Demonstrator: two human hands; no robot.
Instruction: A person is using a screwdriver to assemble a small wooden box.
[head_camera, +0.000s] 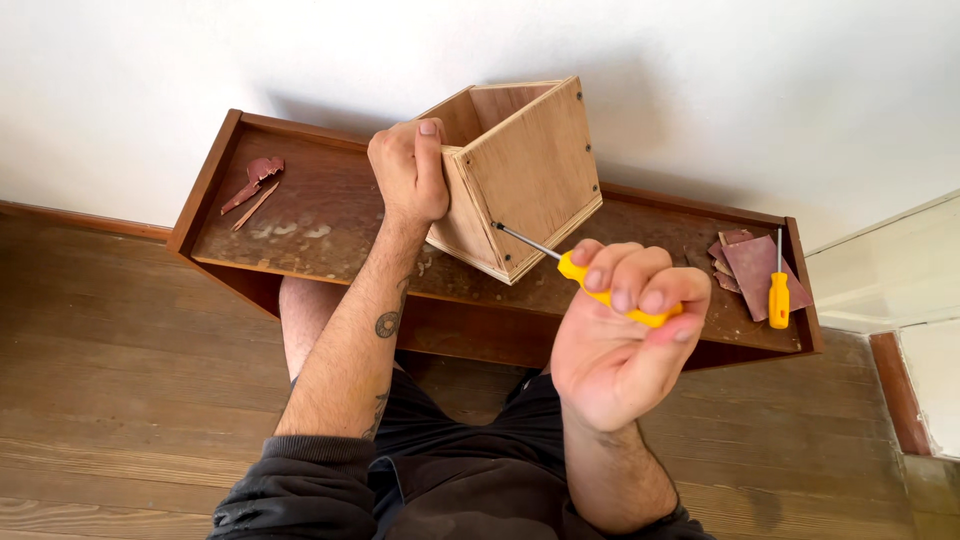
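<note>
screwdriver (590, 283): yellow handle, shaft points far-left into plywood box (520, 175) | right hand (625, 335) fisted on handle | left hand (408, 170) clasps box edge

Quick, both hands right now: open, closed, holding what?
Left hand: closed on the edge of the plywood box, steadying it.
Right hand: closed around the yellow screwdriver, tip at the box's lower corner.
</note>
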